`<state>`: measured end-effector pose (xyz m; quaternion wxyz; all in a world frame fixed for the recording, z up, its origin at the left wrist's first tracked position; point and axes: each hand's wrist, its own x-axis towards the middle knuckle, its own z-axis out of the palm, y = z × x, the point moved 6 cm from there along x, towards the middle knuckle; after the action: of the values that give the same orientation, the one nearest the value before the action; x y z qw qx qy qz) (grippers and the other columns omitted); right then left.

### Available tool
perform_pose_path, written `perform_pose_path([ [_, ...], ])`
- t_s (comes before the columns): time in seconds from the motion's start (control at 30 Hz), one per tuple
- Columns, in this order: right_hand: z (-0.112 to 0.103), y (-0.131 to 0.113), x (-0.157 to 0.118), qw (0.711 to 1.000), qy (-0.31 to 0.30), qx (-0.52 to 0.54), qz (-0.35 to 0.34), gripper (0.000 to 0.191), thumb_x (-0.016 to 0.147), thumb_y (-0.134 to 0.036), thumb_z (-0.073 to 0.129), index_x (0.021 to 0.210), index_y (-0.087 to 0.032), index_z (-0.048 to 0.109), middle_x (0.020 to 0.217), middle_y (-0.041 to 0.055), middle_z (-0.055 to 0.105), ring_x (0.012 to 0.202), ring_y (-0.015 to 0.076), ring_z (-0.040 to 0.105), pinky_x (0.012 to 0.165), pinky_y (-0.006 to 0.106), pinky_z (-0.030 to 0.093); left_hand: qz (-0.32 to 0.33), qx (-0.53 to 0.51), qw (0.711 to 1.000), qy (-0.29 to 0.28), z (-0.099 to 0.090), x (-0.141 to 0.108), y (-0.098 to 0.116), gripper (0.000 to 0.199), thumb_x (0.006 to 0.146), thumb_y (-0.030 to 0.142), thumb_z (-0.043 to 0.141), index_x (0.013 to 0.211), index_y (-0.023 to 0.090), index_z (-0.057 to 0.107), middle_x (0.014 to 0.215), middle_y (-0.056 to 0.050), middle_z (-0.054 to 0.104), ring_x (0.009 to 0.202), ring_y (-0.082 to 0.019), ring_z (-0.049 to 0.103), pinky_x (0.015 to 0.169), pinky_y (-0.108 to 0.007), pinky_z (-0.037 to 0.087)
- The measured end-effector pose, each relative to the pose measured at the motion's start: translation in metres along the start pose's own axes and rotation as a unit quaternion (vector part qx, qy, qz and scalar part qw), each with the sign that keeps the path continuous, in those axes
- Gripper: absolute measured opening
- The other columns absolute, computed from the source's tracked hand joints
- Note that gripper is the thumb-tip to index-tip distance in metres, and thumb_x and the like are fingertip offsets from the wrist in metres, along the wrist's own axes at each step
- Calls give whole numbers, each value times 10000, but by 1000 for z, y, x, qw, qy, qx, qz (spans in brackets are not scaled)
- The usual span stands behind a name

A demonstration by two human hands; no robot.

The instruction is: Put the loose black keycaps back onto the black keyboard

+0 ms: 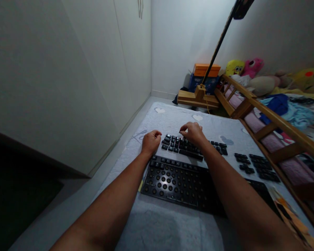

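A black keyboard base lies on the light bedspread, its upper rows fitted with keycaps and most of its round key mounts bare. Beyond it loose black keycaps are laid out in rows, with a long spacebar nearest the base. My left hand rests with curled fingers at the left end of these rows; whatever it may hold is hidden. Over the back of the rows, my right hand pinches a small dark keycap between thumb and fingertips.
More loose keycaps lie in groups at the right. A wooden bed rail runs along the right side, with plush toys and cloth behind. A wooden stand holds a tilted pole past the far edge. White cabinet doors are at left.
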<state>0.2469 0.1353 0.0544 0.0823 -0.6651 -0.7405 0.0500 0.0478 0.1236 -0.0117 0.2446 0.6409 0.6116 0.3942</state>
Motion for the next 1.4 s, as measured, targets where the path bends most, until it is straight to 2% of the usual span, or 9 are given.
perform_pose_path([
  [0.07,-9,-11,-22,999,15,35,-36,168,892,-276,626,995,-257,757,1103,54,697,1051,226,551,887,365,386,0,0,1000,1,0,0,0,215,796,172,536,884,184,732,829,-37,738,748,-167,642,750,-262,474],
  [0.1,-13,-20,-36,993,29,79,-77,146,876,-248,648,973,-242,757,1053,57,701,1020,214,564,879,356,391,0,-1,1000,1,1,0,-1,215,796,174,536,886,184,732,829,-37,738,749,-167,642,747,-262,474],
  [0.2,-12,-38,-83,975,43,158,-151,128,825,-189,710,933,-247,749,991,43,702,982,211,576,872,362,393,-1,-6,1000,1,2,0,-2,219,795,177,533,886,177,733,831,-42,738,749,-168,642,743,-264,474],
  [0.3,4,-46,-118,974,32,156,-164,124,819,-174,718,916,-249,739,969,36,702,963,215,574,861,375,376,2,-6,1000,2,2,0,-3,222,794,178,532,888,174,733,839,-47,739,754,-170,643,752,-269,477],
  [0.4,16,-51,-136,974,45,149,-162,152,821,-161,716,945,-248,725,960,31,706,956,214,564,861,379,360,6,1,1000,1,2,1,-2,223,795,177,533,895,179,733,848,-44,741,764,-169,645,767,-267,478],
  [0.67,30,-70,-143,975,76,106,-181,124,824,-166,713,932,-225,694,936,39,688,966,241,521,859,390,338,8,3,1000,2,1,1,-2,222,796,170,534,888,178,736,853,-47,742,772,-173,648,776,-267,482],
  [0.9,37,-69,-145,972,99,116,-181,101,852,-179,695,939,-228,713,922,39,678,955,236,508,852,383,343,11,5,1000,1,2,1,-2,227,803,178,525,890,175,734,852,-47,741,778,-171,650,769,-266,478],
  [1.13,36,-73,-147,973,107,111,-171,76,862,-189,688,925,-218,718,910,43,674,947,233,504,861,389,341,12,4,1000,2,1,1,-2,237,798,175,523,898,170,737,859,-52,743,788,-176,653,773,-271,479],
  [1.4,35,-76,-149,968,158,112,-159,61,848,-175,713,835,-223,749,849,28,677,883,212,482,797,361,339,10,11,1000,0,2,1,-2,239,801,177,526,910,161,739,874,-54,747,788,-172,655,762,-264,478],
])
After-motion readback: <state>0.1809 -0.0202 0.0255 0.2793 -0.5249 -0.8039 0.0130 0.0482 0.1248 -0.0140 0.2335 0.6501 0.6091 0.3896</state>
